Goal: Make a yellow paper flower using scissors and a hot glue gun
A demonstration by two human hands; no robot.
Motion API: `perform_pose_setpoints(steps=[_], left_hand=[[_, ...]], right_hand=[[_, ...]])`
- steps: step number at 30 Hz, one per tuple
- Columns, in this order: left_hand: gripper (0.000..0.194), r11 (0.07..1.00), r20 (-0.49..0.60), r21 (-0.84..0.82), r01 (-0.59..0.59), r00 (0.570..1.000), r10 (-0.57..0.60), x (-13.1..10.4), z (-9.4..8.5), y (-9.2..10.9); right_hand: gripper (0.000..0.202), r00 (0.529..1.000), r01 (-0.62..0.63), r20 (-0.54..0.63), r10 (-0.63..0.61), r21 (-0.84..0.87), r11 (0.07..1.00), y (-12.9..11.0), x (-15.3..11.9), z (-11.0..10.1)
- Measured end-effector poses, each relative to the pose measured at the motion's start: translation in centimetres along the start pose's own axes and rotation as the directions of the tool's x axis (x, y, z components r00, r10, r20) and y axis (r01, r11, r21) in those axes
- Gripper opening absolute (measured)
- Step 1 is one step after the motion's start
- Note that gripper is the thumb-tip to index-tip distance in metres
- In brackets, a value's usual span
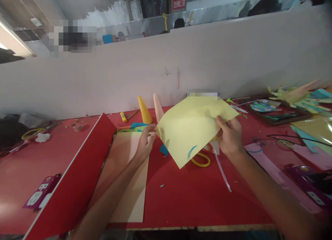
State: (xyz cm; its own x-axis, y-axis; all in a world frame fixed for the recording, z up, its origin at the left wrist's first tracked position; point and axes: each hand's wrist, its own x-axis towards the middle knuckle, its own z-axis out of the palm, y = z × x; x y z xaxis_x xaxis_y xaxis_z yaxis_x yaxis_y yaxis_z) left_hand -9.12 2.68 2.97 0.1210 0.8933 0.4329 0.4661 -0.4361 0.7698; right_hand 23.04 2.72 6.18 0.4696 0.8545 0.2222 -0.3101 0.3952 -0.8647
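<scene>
A sheet of pale yellow paper [193, 124] is raised above the red table, slightly curved, with a short blue curved mark near its lower corner. My right hand [230, 134] pinches its right side, thumb on top and fingers underneath. At the paper's left corner is my left hand [145, 142], its fingers closed around that corner, the exact contact partly hidden. Beneath the sheet, yellow-handled scissors [201, 160] lie partly covered. A clear thin stick [222, 172] rests beside them. Under my left forearm lies a stack of peach paper [131, 198].
A yellow cone [144, 110] and a pink cone [157, 108] stand by the white partition [116, 77]. A red upright board [77, 174] divides the table on the left. Pink paper strips [269, 172], a dark tray [280, 112] and a purple power strip [308, 183] lie right.
</scene>
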Motion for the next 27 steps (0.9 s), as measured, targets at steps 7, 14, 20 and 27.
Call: perform_pose_setpoints(steps=[7, 14, 20, 27], left_hand=[[0.047, 0.978, -0.103, -0.191, 0.088, 0.989, -0.109, -0.1, 2.8, -0.7], [0.068, 0.926, 0.075, -0.360, 0.114, 0.993, -0.093, -0.1, 2.4, -1.9], [0.060, 0.970, 0.077, -0.215, 0.109, 0.993, -0.095, -1.0, 2.8, -0.3], [0.037, 0.984, 0.005, -0.179, 0.024, 1.000, -0.023, -0.7, 0.2, 2.3]], right_hand=[[0.033, 0.983, -0.093, -0.151, 0.102, 0.067, 0.993, 2.6, -0.1, -1.2], [0.032, 0.983, -0.113, -0.131, 0.125, 0.098, 0.989, 3.0, 0.5, -2.6], [0.029, 0.981, -0.153, -0.102, 0.163, 0.098, 0.983, 2.7, 0.6, -2.7], [0.035, 0.976, 0.077, -0.195, -0.101, -0.128, 0.989, 3.1, 1.4, -3.9]])
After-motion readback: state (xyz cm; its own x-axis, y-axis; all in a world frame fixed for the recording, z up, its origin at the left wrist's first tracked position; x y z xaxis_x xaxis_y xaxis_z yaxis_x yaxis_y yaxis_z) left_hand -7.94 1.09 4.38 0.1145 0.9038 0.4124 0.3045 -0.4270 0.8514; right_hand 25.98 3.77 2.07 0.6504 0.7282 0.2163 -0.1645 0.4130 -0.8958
